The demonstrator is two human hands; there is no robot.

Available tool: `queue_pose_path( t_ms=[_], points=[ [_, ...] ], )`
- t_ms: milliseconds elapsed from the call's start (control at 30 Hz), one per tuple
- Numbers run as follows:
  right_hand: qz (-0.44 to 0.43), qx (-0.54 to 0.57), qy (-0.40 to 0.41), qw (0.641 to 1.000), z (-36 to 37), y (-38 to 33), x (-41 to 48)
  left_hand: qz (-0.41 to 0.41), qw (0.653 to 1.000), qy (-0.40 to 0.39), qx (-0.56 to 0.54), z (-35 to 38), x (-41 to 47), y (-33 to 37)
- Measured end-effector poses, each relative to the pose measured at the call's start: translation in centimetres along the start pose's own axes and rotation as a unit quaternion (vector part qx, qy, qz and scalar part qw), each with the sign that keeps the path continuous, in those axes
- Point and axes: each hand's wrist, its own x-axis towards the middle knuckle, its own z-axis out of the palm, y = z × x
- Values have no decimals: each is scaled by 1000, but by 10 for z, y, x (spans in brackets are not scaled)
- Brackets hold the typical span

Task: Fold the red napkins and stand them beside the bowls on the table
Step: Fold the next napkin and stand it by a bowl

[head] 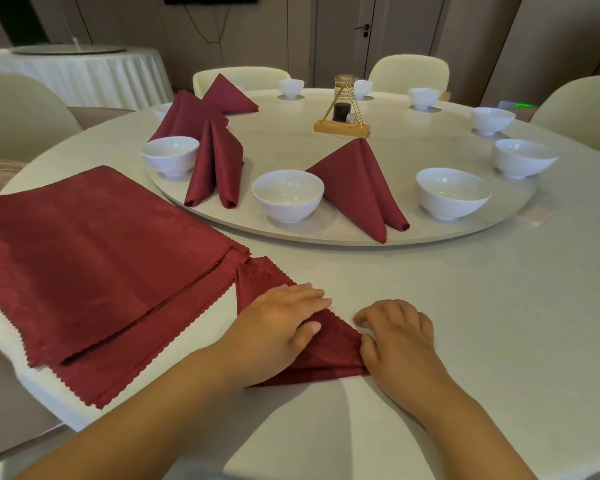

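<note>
A red napkin (329, 344) folded into a triangle lies flat on the white tablecloth near the front edge. My left hand (274, 327) presses flat on its left part. My right hand (395, 337) rests at its right corner, thumb on the cloth, fingers bent on the table. A stack of flat red napkins (94, 251) lies to the left. Several folded napkins stand on the round turntable (465, 230): one (361, 188) right of the nearest white bowl (288, 195), one (215, 164) beside the left bowl (170, 157), others (201, 105) farther back.
More white bowls (452, 194) ring the turntable's right and far side. A gold wire stand with a dark jar (343, 114) sits at the centre. Cream chairs (14, 112) surround the table; another clothed table (77, 71) stands at the back left.
</note>
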Motion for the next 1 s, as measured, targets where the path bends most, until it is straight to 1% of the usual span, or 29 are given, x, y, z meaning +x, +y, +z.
queue_pose_path(
  t_ms=[33, 67, 133, 233, 300, 367, 467, 533, 600, 667, 700, 767, 833, 900, 933, 1000],
  points=[
    [-7, -14, 13, 1000, 2, -1, -1, -11, 999, -42, 30, 2, -1, -2],
    [-17, -24, 31, 999, 4, 0, -2, -15, 996, -69, 45, 5, -1, -4],
    [-7, -35, 34, 999, 5, 0, -1, -11, 993, -92, 77, 9, 1, -8],
    [14, -49, -32, 998, -2, -2, 0, -13, 987, -126, 97, 8, 5, -17],
    [35, -47, -103, 993, -10, -3, -1, -25, 984, -136, 111, 4, 8, -27],
    [49, -47, -146, 987, -14, -3, -1, -54, 982, -137, 116, -1, 11, -40],
    [55, -59, -158, 984, -14, -4, -2, -114, 983, -107, 95, -9, 14, -62],
    [61, -68, -171, 981, -14, -4, -3, -144, 984, -82, 58, -11, 13, -73],
    [67, -77, -193, 976, -19, -6, -4, -153, 984, -77, 47, -10, 12, -76],
    [78, -84, -207, 972, -28, -11, -1, -143, 987, -64, 47, -8, 11, -76],
    [84, -90, -207, 970, -32, -15, 3, -141, 987, -62, 46, -7, 11, -76],
    [61, -76, -158, 982, -37, -29, 13, -145, 987, -58, 46, -6, 11, -79],
    [13, 1, -97, 995, -36, -57, 24, -147, 986, -60, 46, -7, 12, -79],
    [-16, 111, -84, 990, -30, -87, 34, -145, 986, -65, 54, -7, 12, -77],
    [-21, 135, -85, 987, -22, -99, 38, -144, 986, -66, 56, -7, 12, -76],
    [-13, 145, -76, 986, -5, -111, 42, -146, 985, -72, 55, -7, 11, -76]
  ],
)
